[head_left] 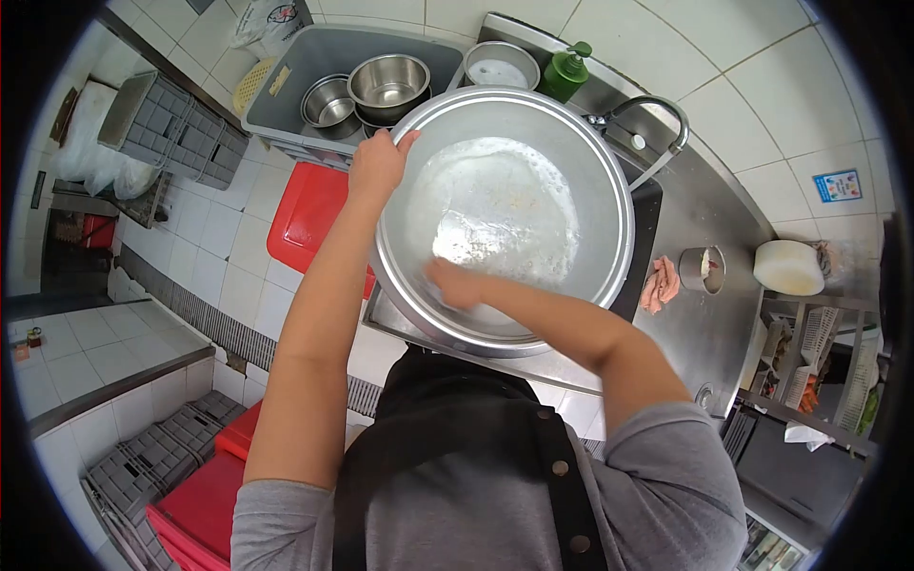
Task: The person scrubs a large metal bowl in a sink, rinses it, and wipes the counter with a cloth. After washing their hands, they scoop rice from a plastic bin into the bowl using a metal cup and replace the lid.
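Resting beside the tap [684,128], the pot [600,238] looks heavy, stiff and slippery, best held by its rim [628,224], which the left hand [379,164] grips; what the blurred right hand [455,285] inside holds, I cannot tell

Lighting is bright. Glare marks the basin [600,209] near frame centre. Motion blurs the right hand [455,285]. Edges curve; corners darken.

Grey short-sleeved shirt [457,514], black apron [443,428], black straps [569,506] (one with round studs [560,468])
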Tool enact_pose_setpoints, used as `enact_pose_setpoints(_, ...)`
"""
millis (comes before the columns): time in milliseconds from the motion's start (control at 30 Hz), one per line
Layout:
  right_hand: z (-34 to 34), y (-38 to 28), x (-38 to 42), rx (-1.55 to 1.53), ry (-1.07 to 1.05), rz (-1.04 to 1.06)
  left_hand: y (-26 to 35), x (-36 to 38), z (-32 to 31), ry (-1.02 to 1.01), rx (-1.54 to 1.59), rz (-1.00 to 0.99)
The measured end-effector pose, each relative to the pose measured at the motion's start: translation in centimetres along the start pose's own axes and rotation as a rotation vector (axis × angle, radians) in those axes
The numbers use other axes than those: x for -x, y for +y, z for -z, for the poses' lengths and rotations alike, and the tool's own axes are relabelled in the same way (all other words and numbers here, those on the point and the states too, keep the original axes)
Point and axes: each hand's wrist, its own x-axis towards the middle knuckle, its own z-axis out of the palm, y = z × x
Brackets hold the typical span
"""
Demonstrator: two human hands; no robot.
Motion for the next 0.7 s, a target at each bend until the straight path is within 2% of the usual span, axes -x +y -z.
enact_pose_setpoints(33,0.9,0.0,3.8,-0.055,-0.157,-0.084,-0.2,0.2,-0.2,-0.005,-0.007,0.011)
enact_pose_setpoints(67,1.7,1.3,7.3,-0.012,-0.274,-0.08,-0.2,0.3,-0.3,-0.005,0.001,0.019)
enact_pose_setpoints(100,4.6,0.1,10.6,0.013,-0.427,-0.24,-0.1,0.3,-0.2,-0.011,0.003,0.018)
enact_pose_setpoints(133,7.1,0.0,14.4,0.177,-0.367,-0.256,-0.2,0.2,-0.1,-0.015,0.002,0.018)
enact_pose_setpoints(167,9.1,0.6,16.3,0.409,-0.4,-0.545,-0.3,0.1,0.0,-0.007,0.003,0.027)
enact_pose_setpoints(200,12.8,-1.5,17.0,0.694,-0.449,-0.67,-0.4,0.0,-0.1,-0.01,0.014,0.012)
enact_pose_setpoints(233,15.3,-2.3,18.0,0.973,-0.252,-0.635,-0.5,-0.1,-0.2,-0.012,0.025,-0.005)
enact_pose_setpoints(300,19.9,-3.7,18.1,1.073,0.181,-0.584,-1.0,-0.5,-0.5,-0.006,0.042,-0.032)
enact_pose_setpoints(367,21.8,1.6,16.5,1.016,0.486,-0.446,-1.3,-0.7,-0.8,0.009,0.057,-0.059)
enact_pose_setpoints(400,22.9,3.4,14.9,1.015,0.492,-0.438,-1.4,-0.7,-0.8,0.016,0.076,-0.08)
enact_pose_setpoints(467,25.6,6.1,11.9,0.76,0.697,-0.283,-1.5,-0.7,-0.9,0.03,0.088,-0.104)
enact_pose_setpoints(533,27.5,5.3,7.8,0.556,0.955,-0.305,-1.3,-0.8,-1.0,0.053,0.089,-0.12)
enact_pose_setpoints(600,28.7,4.6,4.0,0.543,0.993,-0.246,-1.0,-0.5,-0.8,0.068,0.059,-0.122)
enact_pose_setpoints(667,28.5,5.0,-0.6,0.534,1.071,-0.091,-0.7,-0.4,-0.6,0.077,0.023,-0.136)
enact_pose_setpoints(700,28.4,3.8,-2.4,0.649,1.061,-0.035,-0.6,-0.4,-0.7,0.083,0.016,-0.112)
